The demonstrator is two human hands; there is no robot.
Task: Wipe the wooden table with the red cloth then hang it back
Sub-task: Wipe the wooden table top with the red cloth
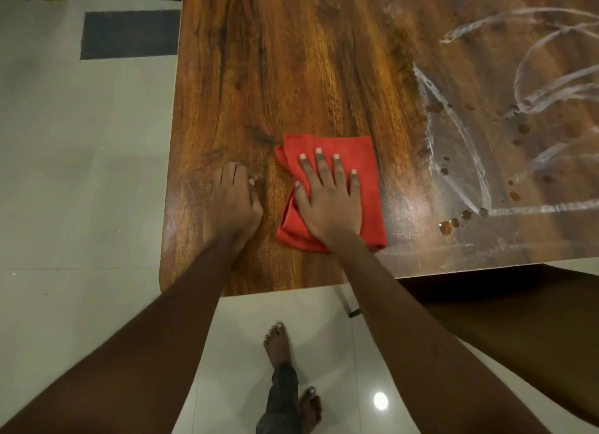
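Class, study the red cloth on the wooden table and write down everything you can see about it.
The red cloth looks like soft fabric, folded into a rough rectangle, with layered edges showing at its upper left corner. It lies flat on the wooden table near the front edge, left of the white streaks and brown droplets. The right hand presses on it with spread, straight fingers, covering its middle. The left hand rests beside it, not touching.

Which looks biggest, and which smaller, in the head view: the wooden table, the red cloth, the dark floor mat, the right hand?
1. wooden table
2. red cloth
3. dark floor mat and right hand: about alike here; the mat lies farther off, so I do not rank them.
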